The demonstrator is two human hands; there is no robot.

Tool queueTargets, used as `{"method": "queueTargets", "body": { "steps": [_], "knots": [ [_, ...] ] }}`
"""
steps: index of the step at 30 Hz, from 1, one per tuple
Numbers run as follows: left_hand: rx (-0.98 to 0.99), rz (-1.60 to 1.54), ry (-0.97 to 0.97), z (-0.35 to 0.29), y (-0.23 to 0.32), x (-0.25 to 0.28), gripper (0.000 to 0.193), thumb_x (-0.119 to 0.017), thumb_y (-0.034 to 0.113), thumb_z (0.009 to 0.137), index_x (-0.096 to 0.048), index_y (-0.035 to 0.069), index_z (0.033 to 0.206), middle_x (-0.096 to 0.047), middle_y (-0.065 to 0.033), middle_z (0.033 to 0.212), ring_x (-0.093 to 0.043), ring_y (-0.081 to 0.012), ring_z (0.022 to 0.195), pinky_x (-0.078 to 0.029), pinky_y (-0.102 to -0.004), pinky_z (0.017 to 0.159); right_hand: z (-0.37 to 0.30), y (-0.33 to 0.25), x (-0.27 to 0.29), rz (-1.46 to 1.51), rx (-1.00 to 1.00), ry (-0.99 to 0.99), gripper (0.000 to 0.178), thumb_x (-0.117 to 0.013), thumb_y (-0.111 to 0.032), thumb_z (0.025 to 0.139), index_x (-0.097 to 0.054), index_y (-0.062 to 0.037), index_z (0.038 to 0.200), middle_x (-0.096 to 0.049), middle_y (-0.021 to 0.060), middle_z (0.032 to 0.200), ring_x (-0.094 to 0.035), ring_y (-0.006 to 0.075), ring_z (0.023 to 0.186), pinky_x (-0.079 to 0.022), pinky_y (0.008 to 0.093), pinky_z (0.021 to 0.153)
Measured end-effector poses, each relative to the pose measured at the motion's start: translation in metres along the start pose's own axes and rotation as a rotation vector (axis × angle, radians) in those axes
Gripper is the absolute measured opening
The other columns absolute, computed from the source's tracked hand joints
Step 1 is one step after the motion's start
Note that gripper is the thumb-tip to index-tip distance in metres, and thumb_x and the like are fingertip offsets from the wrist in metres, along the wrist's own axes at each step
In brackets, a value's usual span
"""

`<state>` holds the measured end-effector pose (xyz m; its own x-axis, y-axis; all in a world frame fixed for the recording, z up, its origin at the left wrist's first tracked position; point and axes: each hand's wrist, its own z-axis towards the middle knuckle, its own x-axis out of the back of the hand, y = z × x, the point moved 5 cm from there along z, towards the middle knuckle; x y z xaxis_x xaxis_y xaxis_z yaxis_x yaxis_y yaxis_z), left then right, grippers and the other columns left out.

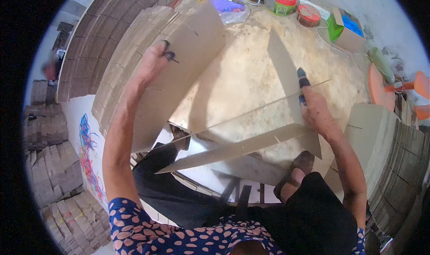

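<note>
My right hand [316,109], with dark covers on its fingers, is closed on a piece of cardboard [242,144]. The piece is folded: one part shows as a thin edge running across the middle, and a narrow flap lies below it. My left hand [154,62] is over the broad face of the front cardboard sheet [188,53] of the left stack. Dark covers show on its fingertips too, but motion smears the fingers, so their grip is unclear.
More cardboard stacks [101,35] stand at far left, and another stack [380,143] is at right. Colourful ties [89,152] lie on a white surface. Along the far edge are a red-and-green tub [284,4], a round red container [309,15] and a box [347,31]. Orange stools [380,87] stand at right.
</note>
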<state>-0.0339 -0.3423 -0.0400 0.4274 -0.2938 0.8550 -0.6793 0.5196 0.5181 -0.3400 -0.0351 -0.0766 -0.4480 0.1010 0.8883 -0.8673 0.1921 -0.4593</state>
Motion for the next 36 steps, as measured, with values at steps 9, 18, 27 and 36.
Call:
{"method": "queueTargets", "body": {
  "steps": [9,18,27,36],
  "knots": [
    [-0.125,0.159,-0.279,-0.077,0.101,-0.110,0.014,-0.049,0.008,0.078,-0.053,0.002,0.090,-0.060,-0.0256,0.080,-0.060,-0.0424,0.080,-0.046,-0.0478,0.070,-0.018,-0.010,0.031,0.055,-0.008,0.076,0.045,-0.051,0.004,0.075,-0.043,-0.0031,0.119,-0.057,0.0256,0.080,-0.055,0.0453,0.075,-0.042,0.0504,0.064],
    [-0.110,0.214,-0.202,-0.075,0.137,-0.142,0.014,-0.051,0.000,0.074,-0.050,-0.002,0.088,-0.060,-0.0240,0.083,-0.059,-0.0408,0.083,-0.047,-0.0475,0.070,-0.041,-0.006,0.052,0.141,0.021,0.118,0.062,-0.051,0.007,0.074,-0.037,-0.0086,0.132,-0.056,0.0240,0.082,-0.055,0.0437,0.076,-0.042,0.0476,0.063],
    [-0.193,0.013,-0.060,-0.039,0.164,-0.152,0.009,-0.051,0.007,0.082,-0.050,-0.001,0.079,-0.055,-0.0274,0.070,-0.056,-0.0453,0.070,-0.043,-0.0500,0.061,-0.038,-0.010,0.046,0.103,0.077,0.042,0.027,-0.050,0.001,0.076,-0.048,-0.0022,0.103,-0.056,0.0242,0.082,-0.055,0.0434,0.078,-0.043,0.0481,0.064],
    [-0.137,0.006,-0.110,-0.023,0.170,-0.152,0.011,-0.053,0.010,0.081,-0.052,0.000,0.078,-0.058,-0.0273,0.089,-0.056,-0.0440,0.086,-0.045,-0.0481,0.073,0.002,0.007,-0.009,-0.068,-0.046,-0.186,0.025,-0.052,-0.005,0.078,-0.048,-0.0008,0.102,-0.060,0.0250,0.083,-0.059,0.0415,0.079,-0.046,0.0490,0.067]
  ]
}}
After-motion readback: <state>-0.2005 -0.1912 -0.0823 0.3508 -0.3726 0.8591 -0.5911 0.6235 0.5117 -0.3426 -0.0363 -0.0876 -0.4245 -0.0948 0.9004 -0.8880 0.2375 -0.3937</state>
